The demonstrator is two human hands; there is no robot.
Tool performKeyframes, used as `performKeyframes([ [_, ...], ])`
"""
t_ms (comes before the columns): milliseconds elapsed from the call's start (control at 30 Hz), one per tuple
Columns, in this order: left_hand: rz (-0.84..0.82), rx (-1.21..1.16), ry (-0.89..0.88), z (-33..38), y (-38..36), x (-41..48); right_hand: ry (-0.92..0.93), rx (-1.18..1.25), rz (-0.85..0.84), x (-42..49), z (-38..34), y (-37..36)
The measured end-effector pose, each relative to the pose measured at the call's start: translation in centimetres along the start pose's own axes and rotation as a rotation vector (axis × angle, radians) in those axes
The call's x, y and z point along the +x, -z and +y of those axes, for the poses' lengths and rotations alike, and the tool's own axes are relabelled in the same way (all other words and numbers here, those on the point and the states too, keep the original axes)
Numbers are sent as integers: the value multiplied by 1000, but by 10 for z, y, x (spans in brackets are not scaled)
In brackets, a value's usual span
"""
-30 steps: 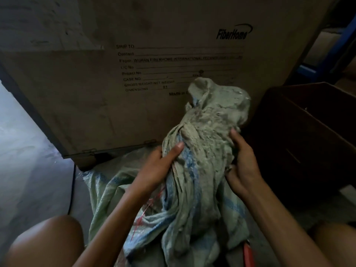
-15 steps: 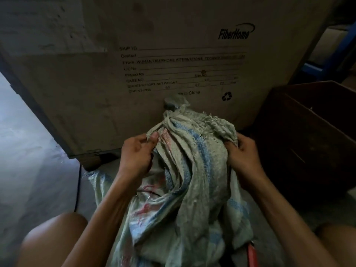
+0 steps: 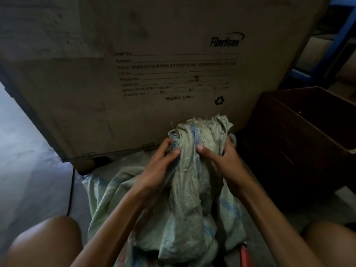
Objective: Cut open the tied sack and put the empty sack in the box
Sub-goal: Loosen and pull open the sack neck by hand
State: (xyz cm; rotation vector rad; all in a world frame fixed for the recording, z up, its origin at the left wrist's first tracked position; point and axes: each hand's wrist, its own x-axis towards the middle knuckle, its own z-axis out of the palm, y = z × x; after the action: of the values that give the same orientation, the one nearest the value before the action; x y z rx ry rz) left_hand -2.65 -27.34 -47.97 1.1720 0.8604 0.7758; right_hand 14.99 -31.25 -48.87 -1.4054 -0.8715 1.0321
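Subject: the pale green, blue-striped woven sack stands on the floor between the person's knees, against the foot of the large printed cardboard carton.

Its frayed top now sits lower than a second ago, when the gathered end rose well up the carton face.

Half a second ago the two hands were apart, spreading the neck. They have since closed in.

The left hand grips the neck from its side, fingers curled into the folds, thumb pressed on the front. The right hand grips the opposite side likewise, thumb nearly meeting the other.

No tie or cord is visible in the bunched neck; whether it is cut cannot be told.

The body of the sack hangs slack and creased, so it is judged empty or nearly so. The closing grip suggests gathering it for transfer.

The dark brown open box stands just to the right, apart from the sack.

A red-handled object lies by the sack's lower edge, its type unclear.
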Motion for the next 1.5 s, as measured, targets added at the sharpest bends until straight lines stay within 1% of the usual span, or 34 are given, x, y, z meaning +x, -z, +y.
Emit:
performKeyframes([
  [33,-22,-1,-46,1,-1,-3,26,-125,58,0,3,-2],
  [100,-28,29,-152,2,0,-7,50,-345,253,0,7,-4],
  [167,-9,209,-257,-1,8,-5,79,-566,464,-2,9,-2],
  [200,8,339,-309,-2,11,-6,159,-622,518,-3,9,0],
  [233,29,437,-359,-2,12,-7,227,-631,504,-4,8,0],
  [267,53,484,-401,-4,11,-8,277,-581,442,-4,6,-1],
  [300,73,522,-427,-6,9,-9,272,-468,342,-6,3,-4],
  [333,74,545,-444,-8,7,-11,220,-293,216,-8,-1,-7],
  [367,58,557,-437,-9,4,-13,114,-110,111,-11,-5,-10],
  [400,-5,548,-403,-9,2,-14,9,18,25,-13,-7,-11],
  [433,-71,474,-352,-6,0,-15,-36,39,-27,-15,-7,-11],
  [467,-118,339,-292,-6,-1,-15,-18,-21,-27,-14,-3,-10],
  [500,-124,168,-200,-4,-5,-15,20,-92,15,-13,0,-9],
  [533,-101,37,-97,-7,-7,-13,57,-144,93,-11,4,-6],
  [567,-61,-71,-7,-10,-8,-11,62,-123,170,-9,6,-4],
  [600,-27,-142,38,-18,-6,-6,51,-41,232,-7,6,-1],
  [667,59,-153,130,-26,-2,2,-17,226,286,-1,1,3],
  [700,55,-95,170,-29,1,4,-45,353,276,-1,-2,4],
  [733,-1,-15,184,-30,2,4,-59,417,240,-3,-6,3],
  [800,-127,69,200,-27,-1,1,-61,424,128,-6,-5,0],
  [867,-193,47,188,-20,-9,-4,-41,258,108,-9,-1,-7],
  [933,-137,21,98,-17,-11,-6,13,84,140,-12,-3,-13],
  [967,-91,17,44,-15,-8,-6,41,66,146,-13,-5,-14],
  [1033,-29,32,-42,-12,0,-2,56,124,120,-13,-10,-10],
  [1100,83,120,-133,-10,15,5,108,99,121,-10,-14,0],
  [1133,180,156,-150,-6,25,8,162,13,159,-6,-15,7],
  [1233,546,257,-205,0,72,19,322,-248,383,7,-19,37],
  [1267,635,327,-235,1,85,20,371,-298,449,10,-18,46],
  [1300,688,392,-264,2,95,21,407,-352,497,13,-16,51],
  [1333,697,436,-295,2,100,22,432,-404,535,14,-13,55],
  [1367,664,428,-323,3,101,22,426,-421,539,12,-13,53],
  [1400,590,352,-335,6,98,21,387,-348,503,13,-11,52],
  [1433,476,174,-309,10,94,18,302,-176,426,11,-12,49],
  [1500,208,-310,-187,17,87,11,22,227,183,6,-15,46],
])
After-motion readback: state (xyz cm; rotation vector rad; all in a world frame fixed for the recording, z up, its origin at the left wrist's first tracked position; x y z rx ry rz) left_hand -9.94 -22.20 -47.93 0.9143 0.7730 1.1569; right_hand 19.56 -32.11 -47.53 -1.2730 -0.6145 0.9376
